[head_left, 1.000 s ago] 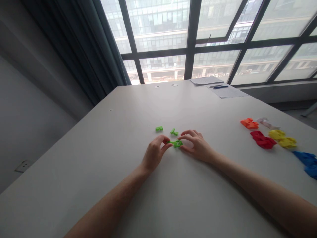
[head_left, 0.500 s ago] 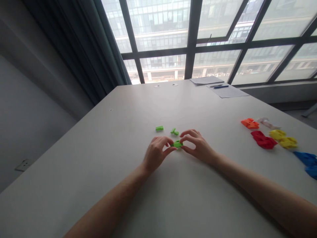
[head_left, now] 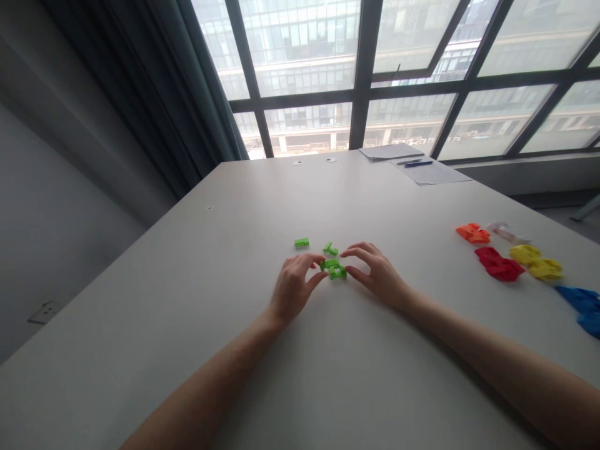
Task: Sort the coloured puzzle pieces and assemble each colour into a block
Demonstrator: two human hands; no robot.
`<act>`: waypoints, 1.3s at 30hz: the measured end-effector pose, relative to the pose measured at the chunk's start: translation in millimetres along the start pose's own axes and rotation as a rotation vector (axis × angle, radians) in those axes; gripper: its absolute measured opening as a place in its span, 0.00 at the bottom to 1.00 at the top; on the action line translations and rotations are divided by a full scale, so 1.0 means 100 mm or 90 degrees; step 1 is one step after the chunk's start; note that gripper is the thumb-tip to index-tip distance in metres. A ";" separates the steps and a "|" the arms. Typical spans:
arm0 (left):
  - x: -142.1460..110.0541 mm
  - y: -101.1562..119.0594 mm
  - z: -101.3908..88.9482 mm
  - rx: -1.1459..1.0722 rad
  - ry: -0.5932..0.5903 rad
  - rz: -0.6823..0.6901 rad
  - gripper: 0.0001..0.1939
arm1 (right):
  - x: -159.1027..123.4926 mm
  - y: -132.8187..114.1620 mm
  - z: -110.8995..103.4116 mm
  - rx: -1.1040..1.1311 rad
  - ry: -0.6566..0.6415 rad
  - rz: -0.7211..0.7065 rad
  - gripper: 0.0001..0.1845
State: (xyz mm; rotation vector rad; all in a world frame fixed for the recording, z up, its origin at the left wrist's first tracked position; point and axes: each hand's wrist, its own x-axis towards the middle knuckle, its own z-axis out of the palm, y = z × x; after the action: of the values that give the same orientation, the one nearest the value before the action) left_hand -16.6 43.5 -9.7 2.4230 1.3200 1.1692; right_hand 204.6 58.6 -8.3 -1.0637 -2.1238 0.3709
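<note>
Two notched green plastic blocks [head_left: 334,269] sit together on the white table [head_left: 262,206], between my hands. My left hand [head_left: 293,284] curves around their left end, thumb on the near side and index finger on the far side, seeming to grip it lightly. My right hand [head_left: 375,269] is at their right end, its thumb and index finger apart with a gap between them. Whether the right thumb touches the blocks, I cannot tell. Just beyond lie a branched green piece [head_left: 330,249] and a short green bar [head_left: 302,242].
Along the right side are orange pieces [head_left: 473,233], red pieces [head_left: 499,264], yellow pieces [head_left: 537,262], blue pieces [head_left: 581,301] and a clear or white piece [head_left: 509,233]. Papers [head_left: 434,173] with a pen [head_left: 419,164] lie at the far edge, before the windows.
The right fingers have loosened from the green piece. More of the green blocks shows now, and the left fingers have shifted slightly left and opened a little.
</note>
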 end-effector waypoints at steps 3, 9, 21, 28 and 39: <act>0.01 -0.02 0.01 0.011 -0.005 -0.058 0.11 | -0.01 0.02 0.03 -0.029 -0.033 0.017 0.13; 0.01 -0.04 0.02 0.030 -0.046 -0.082 0.11 | -0.02 0.03 0.05 -0.054 -0.067 -0.021 0.08; 0.02 -0.04 0.00 0.038 -0.070 -0.069 0.10 | -0.02 0.02 0.04 -0.053 -0.066 -0.031 0.07; 0.02 -0.03 0.00 0.039 -0.070 -0.077 0.10 | -0.02 0.03 0.04 -0.045 -0.073 -0.026 0.07; 0.02 -0.04 0.02 0.084 -0.054 -0.087 0.10 | -0.02 0.03 0.05 -0.068 -0.056 -0.010 0.06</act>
State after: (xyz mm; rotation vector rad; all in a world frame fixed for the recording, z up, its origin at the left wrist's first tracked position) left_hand -17.9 47.9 -11.9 2.3964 1.5528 0.9629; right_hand 203.7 59.2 -14.2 -1.1083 -2.2509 0.3043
